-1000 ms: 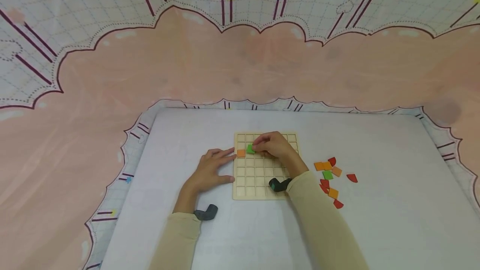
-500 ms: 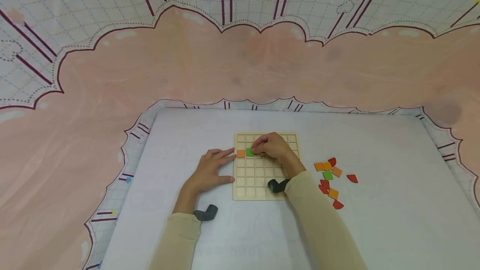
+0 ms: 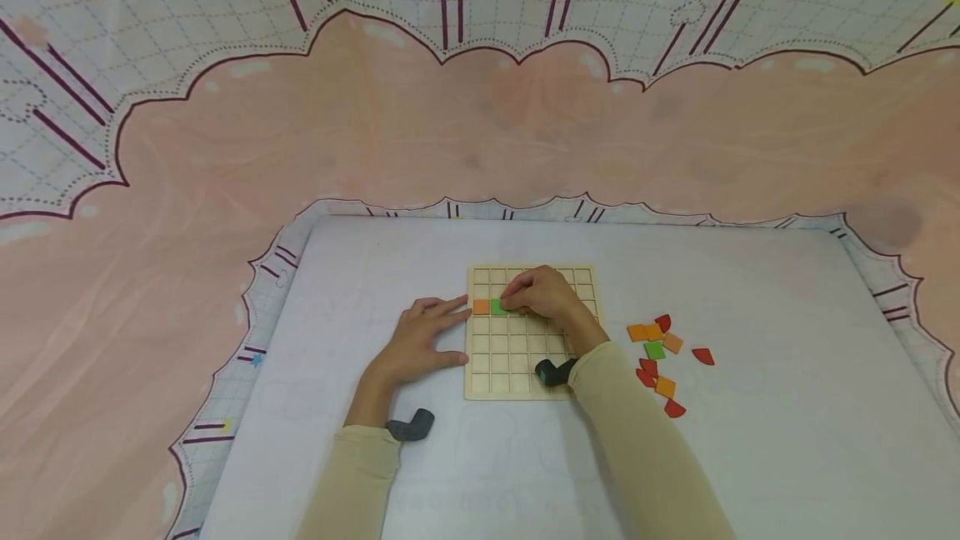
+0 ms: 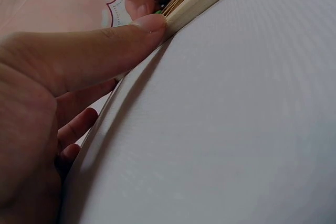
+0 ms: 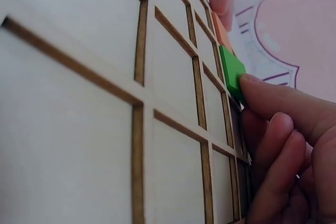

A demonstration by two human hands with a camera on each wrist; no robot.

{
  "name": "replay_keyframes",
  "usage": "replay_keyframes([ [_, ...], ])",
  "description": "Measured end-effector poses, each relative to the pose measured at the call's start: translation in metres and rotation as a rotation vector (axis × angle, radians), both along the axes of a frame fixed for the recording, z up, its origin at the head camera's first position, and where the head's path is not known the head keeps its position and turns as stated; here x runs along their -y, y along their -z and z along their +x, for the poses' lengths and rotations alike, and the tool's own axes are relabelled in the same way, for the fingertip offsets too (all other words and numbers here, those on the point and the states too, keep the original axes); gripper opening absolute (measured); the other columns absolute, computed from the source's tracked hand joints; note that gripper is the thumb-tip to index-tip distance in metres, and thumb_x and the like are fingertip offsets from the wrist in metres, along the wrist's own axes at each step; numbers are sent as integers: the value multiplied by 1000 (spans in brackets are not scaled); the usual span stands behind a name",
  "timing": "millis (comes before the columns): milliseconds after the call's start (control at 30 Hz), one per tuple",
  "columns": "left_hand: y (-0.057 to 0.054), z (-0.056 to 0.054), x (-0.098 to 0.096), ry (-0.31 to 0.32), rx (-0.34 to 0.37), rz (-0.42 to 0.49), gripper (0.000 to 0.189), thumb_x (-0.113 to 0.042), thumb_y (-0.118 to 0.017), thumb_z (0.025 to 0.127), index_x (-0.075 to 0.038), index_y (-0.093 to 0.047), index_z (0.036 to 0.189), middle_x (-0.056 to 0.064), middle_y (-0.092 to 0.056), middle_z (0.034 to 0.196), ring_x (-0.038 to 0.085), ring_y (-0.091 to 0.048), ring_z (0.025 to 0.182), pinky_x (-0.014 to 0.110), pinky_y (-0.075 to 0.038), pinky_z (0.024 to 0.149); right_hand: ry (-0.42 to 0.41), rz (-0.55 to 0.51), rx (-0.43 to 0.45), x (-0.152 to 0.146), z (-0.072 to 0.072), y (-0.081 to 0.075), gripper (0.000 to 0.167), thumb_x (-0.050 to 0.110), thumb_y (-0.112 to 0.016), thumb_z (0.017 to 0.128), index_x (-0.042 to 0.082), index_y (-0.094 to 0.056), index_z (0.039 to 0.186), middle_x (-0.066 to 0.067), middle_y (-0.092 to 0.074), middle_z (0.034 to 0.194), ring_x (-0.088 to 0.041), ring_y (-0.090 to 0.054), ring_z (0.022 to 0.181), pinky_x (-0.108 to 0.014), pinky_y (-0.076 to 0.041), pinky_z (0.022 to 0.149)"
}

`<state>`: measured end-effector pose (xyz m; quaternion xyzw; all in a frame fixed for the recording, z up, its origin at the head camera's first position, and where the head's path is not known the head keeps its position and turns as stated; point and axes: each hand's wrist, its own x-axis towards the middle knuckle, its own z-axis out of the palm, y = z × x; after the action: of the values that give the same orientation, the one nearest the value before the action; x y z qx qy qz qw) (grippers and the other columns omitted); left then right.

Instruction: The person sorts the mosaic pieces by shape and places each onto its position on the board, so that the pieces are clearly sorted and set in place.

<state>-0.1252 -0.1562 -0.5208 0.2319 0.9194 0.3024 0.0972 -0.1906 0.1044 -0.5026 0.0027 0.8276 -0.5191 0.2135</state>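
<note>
A pale wooden grid board (image 3: 501,363) lies on the white table, divided into square cells by raised ridges. My right hand (image 3: 546,293) pinches a green square tile (image 5: 232,72) between thumb and finger, at a cell near the board's left side. Beside it an orange square tile (image 3: 481,307) sits in the leftmost cell of the same row. My left hand (image 3: 422,342) has its fingers spread, thumb and fingertips right at the board's left edge. In the left wrist view the thumb (image 4: 105,51) touches the board's side.
Right of the board lie loose pieces: several orange squares (image 3: 665,387), another green square (image 3: 655,350) and several red quarter-round pieces (image 3: 702,356). A dark band end sticks out at each wrist. The white table (image 3: 795,440) is edged by a patterned cloth.
The right hand has brought the green tile slightly left and toward the person, level with the orange tile's row. The left hand has stayed still at the board's edge.
</note>
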Motion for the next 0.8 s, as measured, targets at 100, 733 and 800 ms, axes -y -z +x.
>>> replay_keyframes([
  [100,-1,0,0,-2,8,-1,77,-42,-82,81,-23,-54,150,-11,-38,164,28,-32,147,55,-26,117,-6,15,-10,1,0,-1,12,16,-88,78,11,-80,85,1,-69,85,-12,-59,68,-23,-50,62],
  [733,2,-1,-1,-4,7,-16,77,-43,-82,82,-24,-53,151,-12,-38,164,26,-31,146,54,-27,116,-22,35,-11,2,1,-6,11,15,-87,79,11,-79,84,3,-67,76,-12,-57,64,-23,-48,59],
  [800,2,-1,0,-5,12,-12,77,-42,-82,82,-24,-53,150,-12,-38,164,26,-31,147,53,-27,116,-36,40,-17,1,1,-5,12,16,-87,79,12,-79,86,2,-66,74,-13,-58,65,-24,-49,60],
])
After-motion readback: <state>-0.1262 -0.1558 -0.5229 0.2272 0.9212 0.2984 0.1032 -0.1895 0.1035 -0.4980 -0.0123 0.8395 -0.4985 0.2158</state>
